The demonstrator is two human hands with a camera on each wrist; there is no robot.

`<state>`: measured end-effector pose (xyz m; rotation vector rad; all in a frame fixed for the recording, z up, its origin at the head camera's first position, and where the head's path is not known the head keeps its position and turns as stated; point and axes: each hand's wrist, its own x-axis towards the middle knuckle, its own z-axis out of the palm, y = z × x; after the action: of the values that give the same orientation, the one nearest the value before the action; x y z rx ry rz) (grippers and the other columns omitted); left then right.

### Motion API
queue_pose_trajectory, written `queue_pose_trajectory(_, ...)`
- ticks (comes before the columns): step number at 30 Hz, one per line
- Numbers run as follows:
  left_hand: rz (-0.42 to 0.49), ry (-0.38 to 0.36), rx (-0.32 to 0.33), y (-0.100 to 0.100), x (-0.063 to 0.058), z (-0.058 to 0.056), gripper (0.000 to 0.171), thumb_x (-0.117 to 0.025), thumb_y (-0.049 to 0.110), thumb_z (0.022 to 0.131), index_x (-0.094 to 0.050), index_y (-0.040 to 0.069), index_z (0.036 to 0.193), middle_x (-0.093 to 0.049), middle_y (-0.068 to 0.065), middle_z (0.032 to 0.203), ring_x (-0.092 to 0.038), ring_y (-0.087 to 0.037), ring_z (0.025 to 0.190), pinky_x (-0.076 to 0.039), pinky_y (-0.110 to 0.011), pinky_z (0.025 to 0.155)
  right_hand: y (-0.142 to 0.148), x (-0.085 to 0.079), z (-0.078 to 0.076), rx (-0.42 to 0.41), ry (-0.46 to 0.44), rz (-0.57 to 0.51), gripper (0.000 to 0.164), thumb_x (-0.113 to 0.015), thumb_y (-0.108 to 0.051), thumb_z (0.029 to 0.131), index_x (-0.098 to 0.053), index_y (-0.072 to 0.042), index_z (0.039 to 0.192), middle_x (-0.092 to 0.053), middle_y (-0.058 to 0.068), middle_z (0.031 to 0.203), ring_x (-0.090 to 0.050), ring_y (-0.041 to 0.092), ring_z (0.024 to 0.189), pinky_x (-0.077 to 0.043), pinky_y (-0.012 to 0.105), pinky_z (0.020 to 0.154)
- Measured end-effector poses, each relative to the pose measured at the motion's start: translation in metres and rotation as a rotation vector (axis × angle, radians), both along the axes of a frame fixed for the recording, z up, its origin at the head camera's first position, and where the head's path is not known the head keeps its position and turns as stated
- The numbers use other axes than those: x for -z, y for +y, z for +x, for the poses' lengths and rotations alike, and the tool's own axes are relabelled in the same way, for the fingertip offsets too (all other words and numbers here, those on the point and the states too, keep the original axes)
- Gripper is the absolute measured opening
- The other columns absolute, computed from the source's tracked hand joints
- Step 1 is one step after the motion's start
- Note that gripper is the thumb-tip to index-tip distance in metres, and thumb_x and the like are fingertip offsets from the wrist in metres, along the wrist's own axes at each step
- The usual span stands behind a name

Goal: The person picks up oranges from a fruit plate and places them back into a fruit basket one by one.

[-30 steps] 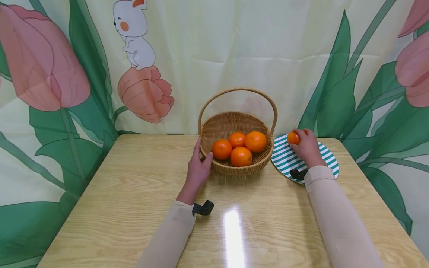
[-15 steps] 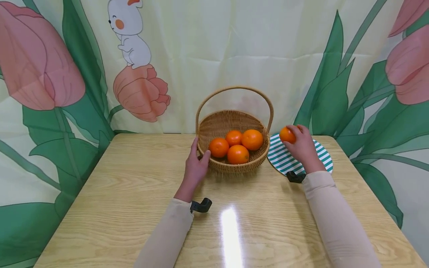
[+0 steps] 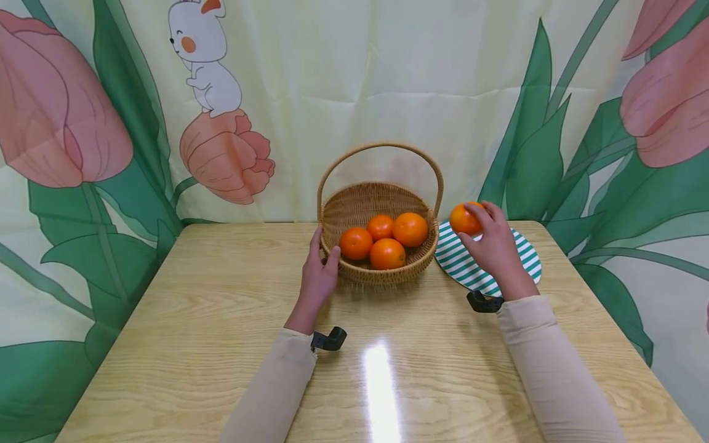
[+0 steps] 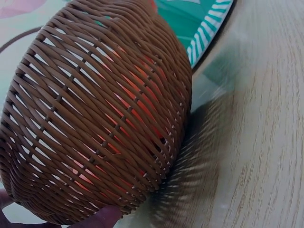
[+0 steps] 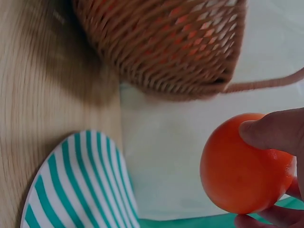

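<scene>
A wicker basket (image 3: 376,275) with a tall arched handle stands near the back of the table, with several oranges (image 3: 388,253) inside. My left hand (image 3: 319,277) holds the basket's left side, thumb towards the front. Its woven wall (image 4: 99,104) fills much of the left wrist view, the fingers mostly out of frame. Between the thumb and fingers of my right hand (image 3: 495,246) is another orange (image 3: 464,219), raised above a green-and-white striped round plate (image 3: 460,261). In the right wrist view this orange (image 5: 242,166) is apart from both plate and basket.
The wooden table (image 3: 232,307) ends at the back against a pale curtain (image 3: 454,80) printed with tulips and a rabbit. The basket's handle (image 3: 382,145) arches over its opening, close to the curtain. The plate lies just right of the basket.
My right hand has lifted the orange off the striped plate and carried it a little left, towards the basket. My left hand stays at the basket's side. The whole view has shifted slightly.
</scene>
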<state>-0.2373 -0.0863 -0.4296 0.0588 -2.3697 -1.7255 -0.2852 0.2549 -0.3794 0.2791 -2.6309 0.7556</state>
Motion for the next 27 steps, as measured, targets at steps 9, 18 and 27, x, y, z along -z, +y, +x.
queue_pose_trajectory(9, 0.003, 0.008, 0.011, -0.003, 0.001, -0.001, 0.062, -0.044, 0.04, 0.101, -0.018, 0.029, 0.156, -0.028, -0.01, 0.159, -0.047, -0.038, 0.132, -0.041, -0.052, 0.106, -0.016, -0.013, 0.018, -0.028, 0.092, -0.026, 0.057, -0.072, -0.013, 0.086, -0.05, -0.014, 0.138, -0.033, 0.023, 0.149, -0.042, 0.05, 0.125, -0.043, 0.066, 0.095)
queue_pose_trajectory(18, -0.006, 0.0, 0.002, -0.003, 0.001, -0.002, 0.06, -0.044, 0.038, 0.101, -0.019, 0.03, 0.155, -0.028, -0.008, 0.159, -0.046, -0.037, 0.133, -0.04, -0.052, 0.107, -0.035, -0.023, 0.033, -0.086, 0.155, -0.018, 0.059, -0.076, -0.013, 0.083, -0.052, -0.016, 0.137, -0.035, 0.021, 0.147, -0.048, 0.047, 0.122, -0.048, 0.061, 0.092)
queue_pose_trajectory(27, 0.01, -0.019, 0.016, -0.003, 0.0, 0.0, 0.06, -0.043, 0.044, 0.101, -0.017, 0.037, 0.154, -0.027, -0.007, 0.159, -0.048, -0.039, 0.131, -0.044, -0.054, 0.102, -0.058, -0.024, 0.042, -0.202, 0.199, -0.017, 0.058, -0.076, -0.015, 0.083, -0.052, -0.017, 0.136, -0.039, 0.02, 0.144, -0.05, 0.042, 0.121, -0.049, 0.057, 0.093)
